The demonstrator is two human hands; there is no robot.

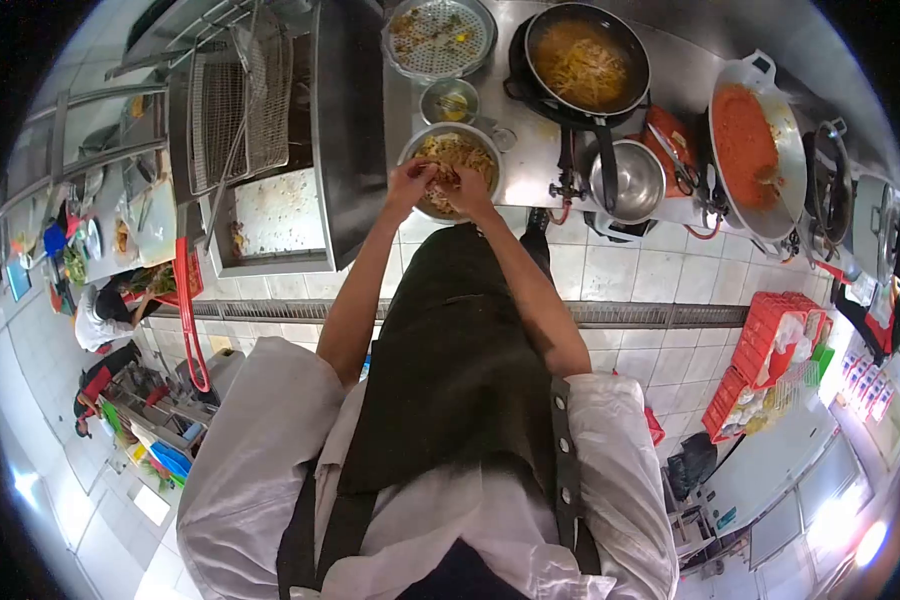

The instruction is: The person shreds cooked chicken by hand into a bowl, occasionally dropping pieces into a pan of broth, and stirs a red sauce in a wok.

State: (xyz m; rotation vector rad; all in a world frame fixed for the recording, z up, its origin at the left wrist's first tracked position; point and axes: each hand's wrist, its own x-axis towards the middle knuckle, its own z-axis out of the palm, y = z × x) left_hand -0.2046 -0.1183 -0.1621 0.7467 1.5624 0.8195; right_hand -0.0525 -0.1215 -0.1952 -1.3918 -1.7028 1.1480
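Over a metal bowl (496,150) at the counter's front edge, my left hand (410,186) and my right hand (467,190) come close together. The fingers of both are closed around reddish-brown food (440,180), perhaps meat; its exact kind is too small to make out. Yellowish-brown shredded food (455,148) fills the bowl beneath my fingers. Just behind stands a small metal bowl (450,101) with something yellow in it. Farther back lies a round perforated tray (440,38) with food scraps on it.
Right of the bowl, a black frying pan (580,60) holding yellow strips in liquid sits on a burner, handle toward me. Beyond are an empty metal pot (638,180), scissors (673,150) and a wide pan of red sauce (745,145). Fryer baskets (240,110) stand left.
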